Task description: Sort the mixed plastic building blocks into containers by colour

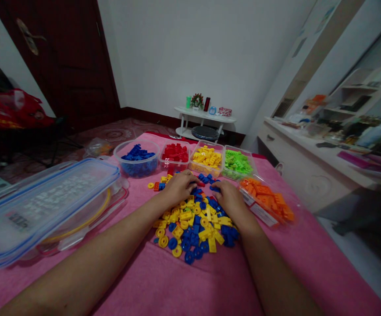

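A loose pile of yellow and blue building bricks (193, 224), some of them round rings, lies on the pink cloth in front of me. My left hand (180, 188) is at the far left of the pile, its fingers curled downward. A red brick (201, 184) shows at its fingertips; whether the fingers grip anything is hidden. Across from it, my right hand (231, 199) pinches a blue brick (215, 188) between thumb and fingers. Beyond both hands are a few more blue bricks (206, 177).
Behind the pile stand clear tubs of blue (137, 169), red (174, 164), yellow (206, 166) and green bricks (238, 166). A clear pack of orange bricks (265, 199) lies right. Stacked plastic lids (48, 202) occupy the left side. A cluttered desk (322, 153) stands beyond the right edge.
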The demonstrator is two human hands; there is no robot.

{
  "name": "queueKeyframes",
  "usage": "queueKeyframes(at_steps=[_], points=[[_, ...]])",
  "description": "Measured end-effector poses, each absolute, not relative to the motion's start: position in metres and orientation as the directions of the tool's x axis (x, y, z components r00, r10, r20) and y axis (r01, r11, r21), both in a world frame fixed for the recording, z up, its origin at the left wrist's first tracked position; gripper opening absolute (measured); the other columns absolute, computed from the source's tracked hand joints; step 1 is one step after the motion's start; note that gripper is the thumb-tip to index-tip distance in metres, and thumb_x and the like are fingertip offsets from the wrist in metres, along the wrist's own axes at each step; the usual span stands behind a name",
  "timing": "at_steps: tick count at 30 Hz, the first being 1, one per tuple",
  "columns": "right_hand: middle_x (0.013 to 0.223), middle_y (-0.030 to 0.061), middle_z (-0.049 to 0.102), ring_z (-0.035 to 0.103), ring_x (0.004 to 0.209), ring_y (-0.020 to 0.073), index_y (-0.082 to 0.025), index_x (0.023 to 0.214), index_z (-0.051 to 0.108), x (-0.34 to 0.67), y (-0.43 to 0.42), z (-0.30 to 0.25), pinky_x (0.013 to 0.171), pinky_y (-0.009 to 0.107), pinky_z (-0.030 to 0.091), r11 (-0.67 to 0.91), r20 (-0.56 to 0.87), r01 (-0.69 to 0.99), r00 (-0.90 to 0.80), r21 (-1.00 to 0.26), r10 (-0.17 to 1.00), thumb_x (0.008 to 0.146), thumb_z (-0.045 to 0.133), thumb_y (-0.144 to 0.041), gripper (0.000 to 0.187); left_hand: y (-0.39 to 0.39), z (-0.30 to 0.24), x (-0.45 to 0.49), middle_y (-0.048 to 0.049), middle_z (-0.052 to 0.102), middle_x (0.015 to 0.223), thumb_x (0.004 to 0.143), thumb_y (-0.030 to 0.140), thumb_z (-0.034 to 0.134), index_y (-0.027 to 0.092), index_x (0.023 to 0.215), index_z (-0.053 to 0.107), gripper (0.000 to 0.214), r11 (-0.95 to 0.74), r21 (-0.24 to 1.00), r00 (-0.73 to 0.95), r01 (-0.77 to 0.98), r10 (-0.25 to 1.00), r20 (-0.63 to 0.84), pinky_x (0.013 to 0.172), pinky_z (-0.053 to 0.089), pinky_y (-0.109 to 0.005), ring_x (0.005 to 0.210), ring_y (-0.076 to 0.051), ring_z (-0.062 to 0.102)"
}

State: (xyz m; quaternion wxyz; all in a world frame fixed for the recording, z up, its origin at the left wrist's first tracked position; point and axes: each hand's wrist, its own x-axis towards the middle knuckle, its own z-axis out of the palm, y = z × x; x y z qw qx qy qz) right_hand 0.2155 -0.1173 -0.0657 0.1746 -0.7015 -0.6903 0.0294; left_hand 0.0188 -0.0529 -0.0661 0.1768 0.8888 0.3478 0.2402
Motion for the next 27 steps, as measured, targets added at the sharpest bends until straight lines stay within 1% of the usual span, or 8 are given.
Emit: queueKeyframes(at_steps=[3,6,11,16,19,23,25,27], points=[[0.104,0.0073,0.064,0.057,0.101,0.0193,-0.019,0.1,0.066,0.215,-0.116,-0.072,0.087,0.029,0.039,0.016,0.183,0.956,0.039,-0.293,0.982,0.078,0.059,-0.016,0.024,-0.06,-0.058,0.023,-0.007,0.064,0.101,0.085,0.025,0.049,0.021,0.105,0.068,0.027,-0.766,0.487,0.742,0.42,0.599,0.302,0.083,0.042,-0.027,0.094,-0.018,0.057],[0.103,0.0069,0.062,0.057,0.098,0.0188,-0.018,0.095,0.065,0.215,-0.116,-0.072,0.084,0.028,0.039,0.025,0.208,0.959,0.035,-0.282,0.977,0.077,0.058,-0.015,0.019,-0.067,-0.052,0.025,-0.0058,0.067,0.098,0.082,0.024,0.054,0.022,0.101,0.069,0.024,-0.807,0.46,0.838,0.369,0.503,0.21,0.083,0.042,-0.028,0.093,-0.019,0.059],[0.102,0.0048,0.062,0.058,0.094,0.018,-0.02,0.09,0.062,0.211,-0.119,-0.071,0.075,0.027,0.039,0.051,0.258,0.966,0.016,-0.253,0.966,0.076,0.059,-0.015,0.015,-0.07,-0.047,0.023,-0.0053,0.067,0.1,0.072,0.025,0.066,0.024,0.101,0.069,0.029,-0.812,0.419,0.861,0.407,0.494,0.121,0.081,0.042,-0.028,0.093,-0.022,0.059],[0.092,0.0026,0.067,0.059,0.09,0.0186,-0.021,0.084,0.063,0.206,-0.12,-0.068,0.072,0.027,0.038,0.053,0.268,0.971,0.012,-0.235,0.963,0.075,0.056,-0.015,0.013,-0.072,-0.045,0.022,-0.004,0.069,0.093,0.069,0.027,0.069,0.025,0.095,0.07,0.026,-0.785,0.449,0.853,0.427,0.515,0.089,0.074,0.043,-0.026,0.085,-0.02,0.061],[0.088,0.0019,0.068,0.06,0.085,0.0184,-0.021,0.082,0.064,0.207,-0.12,-0.058,0.071,0.027,0.039,0.056,0.295,0.961,0.027,-0.272,0.955,0.075,0.054,-0.016,0.013,-0.072,-0.045,0.022,-0.0038,0.07,0.089,0.068,0.029,0.069,0.023,0.09,0.071,0.022,-0.755,0.476,0.82,0.452,0.561,0.111,0.072,0.043,-0.026,0.081,-0.019,0.061],[0.084,0.0012,0.067,0.06,0.077,0.0158,-0.022,0.095,0.065,0.214,-0.125,-0.035,0.068,0.025,0.041,0.13,0.31,0.919,-0.009,-0.372,0.951,0.073,0.055,-0.016,0.024,-0.064,-0.049,0.022,-0.0029,0.07,0.08,0.071,0.035,0.065,0.02,0.083,0.071,0.02,-0.639,0.646,0.754,0.419,0.641,0.144,0.066,0.043,-0.023,0.073,-0.016,0.06],[0.083,0.0009,0.066,0.059,0.073,0.0153,-0.023,0.099,0.066,0.217,-0.13,-0.027,0.066,0.025,0.041,0.169,0.237,0.911,-0.082,-0.376,0.968,0.071,0.057,-0.015,0.03,-0.06,-0.051,0.022,-0.0023,0.068,0.075,0.073,0.038,0.063,0.018,0.08,0.07,0.023,-0.506,0.782,0.678,0.365,0.719,0.149,0.06,0.042,-0.021,0.067,-0.014,0.058],[0.084,0.0018,0.067,0.06,0.074,0.0159,-0.023,0.094,0.069,0.217,-0.135,-0.023,0.065,0.025,0.04,0.179,0.127,0.919,-0.143,-0.351,0.982,0.069,0.059,-0.014,0.028,-0.058,-0.052,0.022,-0.0015,0.064,0.069,0.072,0.041,0.064,0.016,0.078,0.068,0.026,-0.309,0.912,0.6,0.269,0.795,0.092,0.054,0.041,-0.02,0.061,-0.011,0.055]])
